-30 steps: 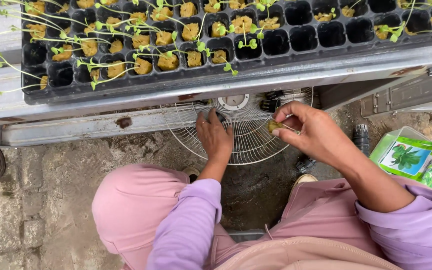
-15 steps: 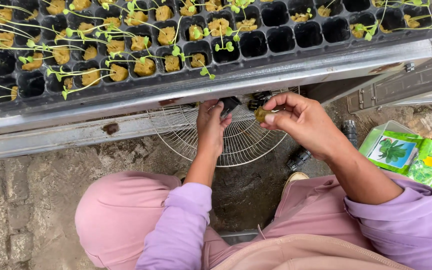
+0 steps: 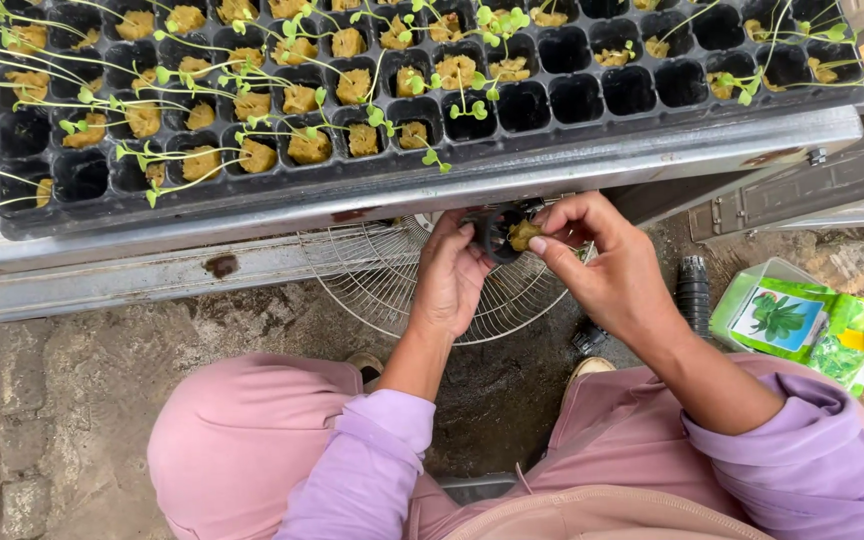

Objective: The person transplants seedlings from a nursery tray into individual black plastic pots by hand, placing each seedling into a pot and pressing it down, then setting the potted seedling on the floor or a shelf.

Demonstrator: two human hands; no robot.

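**Popping a sponge plug into a net cup, head cam view**

Only one view here, looking straight down from the head.

The left hand (image 3: pixel 449 282) is curled around a small black net cup (image 3: pixel 500 232), fingers closed on its side so the mouth faces the other hand. The right hand (image 3: pixel 607 268) has thumb and fingertips pinched shut on a tan sponge plug (image 3: pixel 523 234), and that plug sits right at the cup's mouth, touching or just inside it. Can't tell how deep it's gone; the fingers hide the rest.

Everything else relative to that pinch: straight above it is the black seedling tray (image 3: pixel 252 200), lots of cells with sponge cubes and leggy green sprouts, some cells empty. Right underneath the hands is a white wire fan guard (image 3: pixel 372 285) on the ground. Off past the right wrist there are green seed packets (image 3: pixel 802 325) in a clear bag, and a couple of spare black cups (image 3: pixel 693 290) by the shoe.

My take on doing it well: keep the cup steady, squeeze the sponge lightly rather than crushing it, press it in straight so it seats level, and keep fingers off any sprout stem.
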